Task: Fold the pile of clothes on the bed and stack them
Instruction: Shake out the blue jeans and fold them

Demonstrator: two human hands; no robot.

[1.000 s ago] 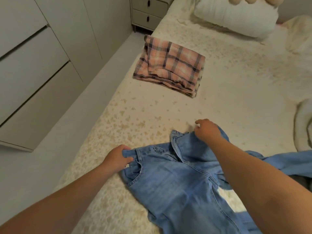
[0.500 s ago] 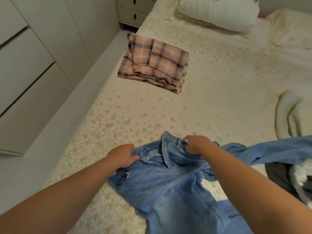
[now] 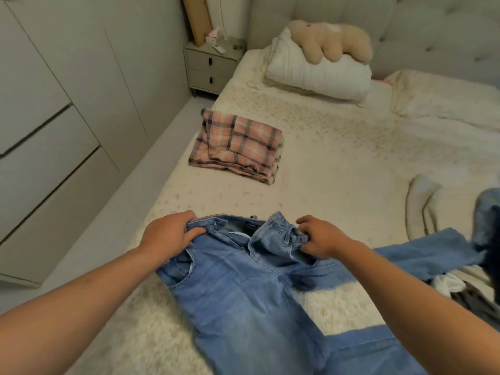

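A pair of light blue jeans [image 3: 243,293] lies front side up on the cream bed [image 3: 338,171], waistband away from me. My left hand [image 3: 167,236] grips the left end of the waistband. My right hand [image 3: 316,239] pinches the right end, beside a belt loop. One leg runs toward me, the other stretches off to the right. A folded pink plaid garment [image 3: 238,147] sits farther up the bed near its left edge. More unfolded clothes [image 3: 470,290], white and grey, lie at the right edge, partly hidden by my right arm.
A white pillow [image 3: 319,71] with a beige plush toy [image 3: 330,41] lies at the bed's head. A nightstand [image 3: 211,66] stands in the far corner. White wardrobe drawers [image 3: 46,147] line the left wall across a narrow strip of floor. A rolled cream blanket [image 3: 422,207] lies at right.
My hands have spread apart along the waistband, pulling it wider and flatter. The view has tilted up, showing the headboard and nightstand.
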